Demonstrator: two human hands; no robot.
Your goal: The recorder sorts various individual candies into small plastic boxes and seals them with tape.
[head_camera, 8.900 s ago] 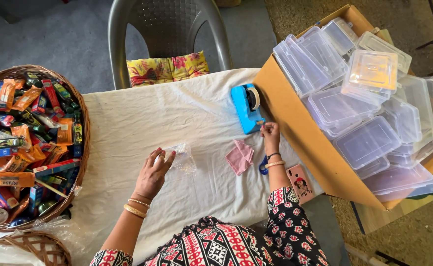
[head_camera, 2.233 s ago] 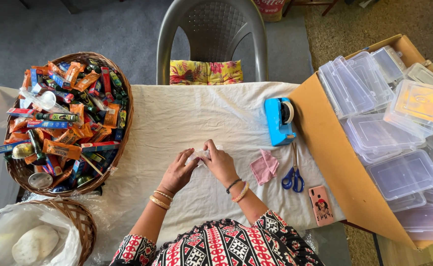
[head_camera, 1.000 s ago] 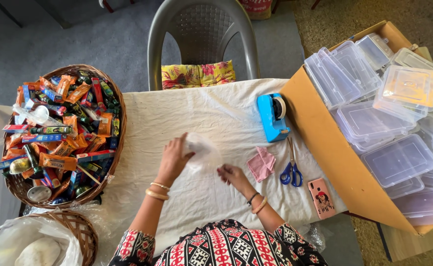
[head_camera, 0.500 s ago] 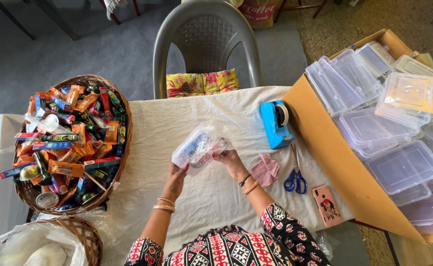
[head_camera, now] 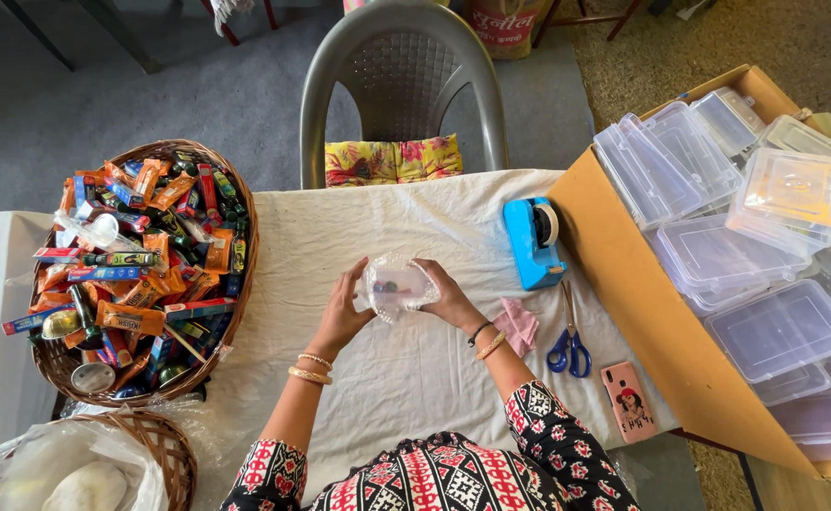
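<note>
Between the fingers of the left hand (head_camera: pixel 342 315) and right hand (head_camera: pixel 448 295), both closed on it, hangs a clear plastic pouch (head_camera: pixel 396 287) above the worktop (head_camera: pixel 415 369). Uneven grip pressure could let its small contents spill out toward the scissors (head_camera: pixel 568 337).

Glossy clear plastic bag (head_camera: pixel 397 287); matt white cloth table cover (head_camera: pixel 406 369); rough woven wicker basket (head_camera: pixel 237 284); smooth grey plastic chair (head_camera: pixel 402 76)

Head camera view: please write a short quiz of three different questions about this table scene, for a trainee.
1. True or false: both hands hold the clear plastic bag.
2. What lies nearest the scissors? A) wicker basket B) pink cloth C) grey chair
3. What colour is the tape dispenser?

Key: 1 true, left hand and right hand on its sides; 2 B; 3 blue.
</note>
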